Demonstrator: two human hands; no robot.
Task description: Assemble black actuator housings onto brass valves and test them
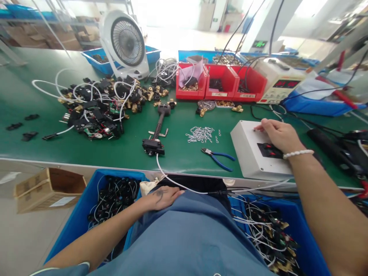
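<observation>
My right hand (280, 134) rests on top of a white box (244, 149) with a black and red terminal panel (269, 150). Its fingers are curled together at the far-left corner of the lid, and what they pinch is too small to make out. My left hand (165, 197) lies flat on my lap with the fingers stretched out, holding nothing. On the bench between them is a black device with a spring-like stem (158, 130). A white cable (175, 184) runs from it over the bench edge toward my lap. Blue-handled cutting pliers (220, 158) lie left of the box.
Small metal clips (200, 134) lie behind the pliers. A heap of wired black and brass parts (97, 107) covers the left side. Behind stand a white fan (126, 42), red bins (221, 82) and a power supply (280, 80). Blue crates (67, 226) flank my legs.
</observation>
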